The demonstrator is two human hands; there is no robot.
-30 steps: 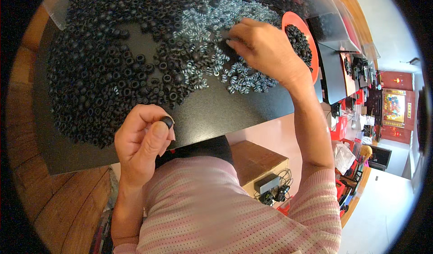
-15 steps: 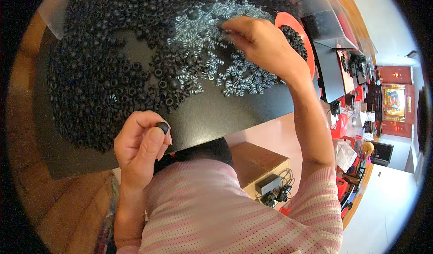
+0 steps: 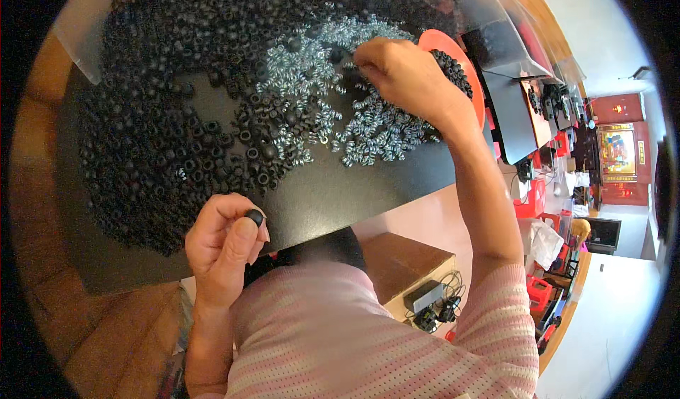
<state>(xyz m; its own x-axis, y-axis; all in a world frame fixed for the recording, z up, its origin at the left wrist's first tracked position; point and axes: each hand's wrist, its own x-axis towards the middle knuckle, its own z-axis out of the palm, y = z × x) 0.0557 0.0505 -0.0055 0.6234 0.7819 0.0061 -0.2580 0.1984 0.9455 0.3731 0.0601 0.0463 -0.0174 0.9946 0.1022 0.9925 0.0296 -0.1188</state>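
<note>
My left hand (image 3: 221, 247) is closed, pinching a small round black cap (image 3: 254, 218) between thumb and fingers just off the table's near edge. My right hand (image 3: 404, 73) reaches over a heap of small silvery coil springs (image 3: 297, 66). Its fingers curl downward at the right part of the heap, and their tips are hidden, so I cannot make out what is in them. Around the springs spreads a large pile of small black ring-shaped parts (image 3: 156, 137). Beside my right wrist stands a red-orange bowl (image 3: 477, 87) with black parts (image 3: 452, 72) in it.
The dark table (image 3: 319, 201) has its near edge close to my body. Clear plastic panels (image 3: 74, 45) rise at its far side. Below on the right, a cardboard box (image 3: 404, 264) carries a black power adapter (image 3: 423, 296) and cables. Further right are another dark table (image 3: 506, 109) and red stools.
My right hand's fingers, blurred and apart before, are now curled down at the springs. The left hand keeps the black cap. The whole view has shifted slightly.
</note>
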